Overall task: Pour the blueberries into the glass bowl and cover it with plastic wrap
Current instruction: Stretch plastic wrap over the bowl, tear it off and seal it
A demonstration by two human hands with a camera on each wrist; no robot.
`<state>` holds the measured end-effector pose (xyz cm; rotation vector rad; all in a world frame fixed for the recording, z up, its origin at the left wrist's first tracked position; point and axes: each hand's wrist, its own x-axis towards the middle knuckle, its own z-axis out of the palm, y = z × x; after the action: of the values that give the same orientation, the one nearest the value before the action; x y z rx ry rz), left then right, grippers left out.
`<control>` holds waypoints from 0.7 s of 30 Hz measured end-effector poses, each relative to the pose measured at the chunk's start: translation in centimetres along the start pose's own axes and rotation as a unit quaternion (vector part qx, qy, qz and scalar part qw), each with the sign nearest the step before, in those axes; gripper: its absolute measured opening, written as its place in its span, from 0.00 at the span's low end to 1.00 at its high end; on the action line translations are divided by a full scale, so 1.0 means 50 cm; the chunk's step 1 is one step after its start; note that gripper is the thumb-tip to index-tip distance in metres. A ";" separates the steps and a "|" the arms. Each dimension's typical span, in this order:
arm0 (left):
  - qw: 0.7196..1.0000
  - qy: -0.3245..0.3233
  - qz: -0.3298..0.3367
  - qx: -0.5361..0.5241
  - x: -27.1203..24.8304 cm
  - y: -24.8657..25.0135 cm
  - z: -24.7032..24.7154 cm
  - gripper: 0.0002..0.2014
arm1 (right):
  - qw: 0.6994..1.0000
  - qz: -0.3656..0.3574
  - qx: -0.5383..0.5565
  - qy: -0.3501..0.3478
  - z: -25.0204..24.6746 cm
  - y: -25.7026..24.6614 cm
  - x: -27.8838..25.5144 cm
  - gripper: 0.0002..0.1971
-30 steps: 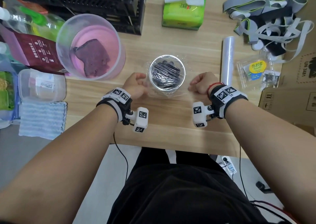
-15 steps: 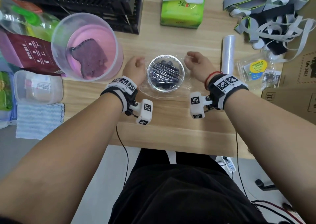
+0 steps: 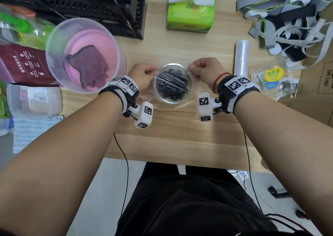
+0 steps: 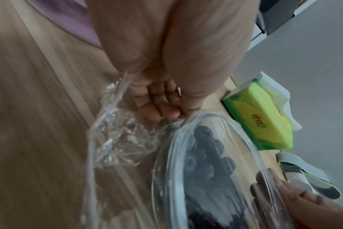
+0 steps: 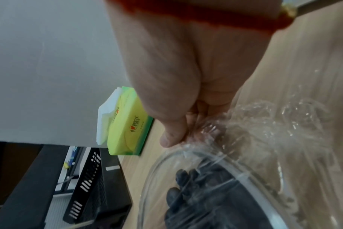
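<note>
A small glass bowl [image 3: 188, 96] stands mid-table, filled with dark blueberries [image 3: 171, 87]. A sheet of clear plastic wrap [image 3: 173, 78] is stretched over its top, with loose crumpled edges on the table around it. My left hand [image 3: 144, 77] sits at the bowl's far left rim, fingers curled and pinching the wrap [image 4: 116, 124]. At the far right rim my right hand [image 3: 203, 71] pinches the wrap [image 5: 204, 133] between thumb and fingers. The roll of plastic wrap [image 3: 242, 57] lies to the right. The blueberries' clear packet [image 3: 273, 80] lies further right.
A large clear tub [image 3: 54, 73] holding a purple cloth stands at the left, close to my left wrist. A green tissue pack [image 3: 191, 13] sits behind the bowl, a black crate [image 3: 81, 6] at back left. Grey straps [image 3: 288, 19] and a cardboard box [image 3: 320, 84] crowd the right.
Both hands moved from the bowl's near sides to its far rim, still pinching the wrap. The wrap now lies drawn across the bowl's top.
</note>
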<state>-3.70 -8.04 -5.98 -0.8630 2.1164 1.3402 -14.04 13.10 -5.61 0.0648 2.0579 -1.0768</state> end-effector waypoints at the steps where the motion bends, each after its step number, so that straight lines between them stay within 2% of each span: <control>1: 1.000 0.013 0.000 0.004 0.004 -0.002 0.002 0.12 | 1.000 -0.002 -0.005 0.003 0.000 0.001 0.001 0.09; 7: 0.995 0.025 0.028 0.088 0.016 0.003 0.018 0.10 | 0.993 -0.025 -0.109 0.033 0.002 0.010 0.016 0.09; 12: 0.991 0.030 0.026 0.125 0.022 0.012 0.023 0.09 | 0.986 -0.029 -0.155 0.046 0.011 0.014 0.021 0.08; 16: 0.998 0.033 0.027 0.049 0.013 0.025 0.018 0.17 | 0.987 -0.031 -0.150 0.037 0.009 0.020 0.020 0.07; 21: 0.997 0.007 0.078 0.008 0.006 0.048 0.024 0.17 | 0.996 -0.036 -0.066 -0.039 0.004 -0.011 0.013 0.21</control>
<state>-5.58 -6.24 -5.21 -0.7146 2.2411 1.3958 -14.57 12.41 -5.75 -0.1177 2.0695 -0.9691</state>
